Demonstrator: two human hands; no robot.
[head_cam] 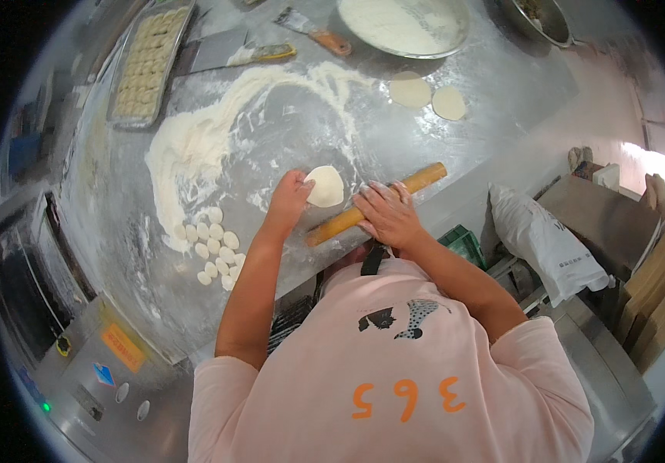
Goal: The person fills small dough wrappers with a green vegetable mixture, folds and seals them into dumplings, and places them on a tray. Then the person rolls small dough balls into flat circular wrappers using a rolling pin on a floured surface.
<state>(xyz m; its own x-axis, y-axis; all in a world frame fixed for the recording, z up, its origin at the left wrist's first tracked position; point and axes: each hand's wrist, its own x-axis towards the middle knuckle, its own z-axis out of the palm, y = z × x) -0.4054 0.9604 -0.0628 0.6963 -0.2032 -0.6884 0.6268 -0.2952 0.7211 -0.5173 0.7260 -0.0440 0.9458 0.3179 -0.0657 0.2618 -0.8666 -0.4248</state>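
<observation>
My left hand (293,194) pinches the left edge of a thin, roundish dough wrapper (325,187) on the floured metal worktop. My right hand (386,208) lies palm down over the middle of a wooden rolling pin (338,226), which slants near the worktop's front edge; whether its fingers grip the pin is hard to tell. Left of my left forearm lie several small flattened dough pieces (215,231). Two rolled wrappers, one larger (410,89) and one smaller (449,103), rest farther back on the right.
Loose flour (193,142) spreads in an arc across the worktop (483,133). Behind it stand a metal bowl of flour (405,26), a scraper with a wooden handle (329,41), a brush (274,52) and a tray of shaped dumplings (150,63). A bowl of filling (535,20) is at back right.
</observation>
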